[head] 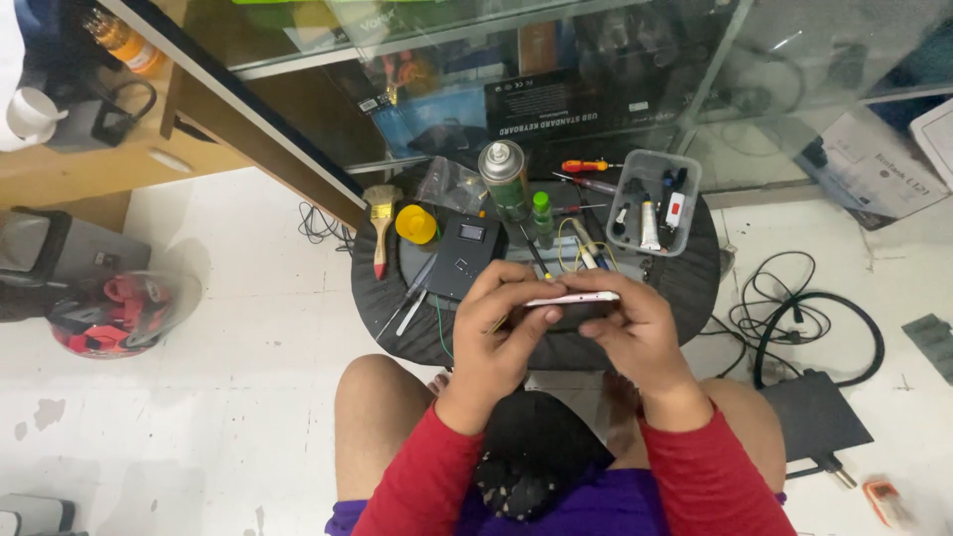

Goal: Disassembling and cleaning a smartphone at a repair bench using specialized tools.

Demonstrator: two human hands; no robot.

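Note:
A slim white-edged phone (581,298) is gripped edge-up by both my hands above a round black-covered stool (685,283). My left hand (501,333) wraps its left end, fingers curled over the top edge. Cupping the right end from below is my right hand (635,333). The phone's face is mostly hidden by my fingers. Just behind my left hand lies a small black box-shaped device (465,253).
On the stool stand a spray can (504,179), a green bottle (542,213), a yellow cap (416,224), a paintbrush (380,223), screwdrivers (586,167) and a clear tray of tubes (650,203). Glass cabinet behind. Cables (794,323) and a black adapter (814,417) lie right; a helmet (119,313) left.

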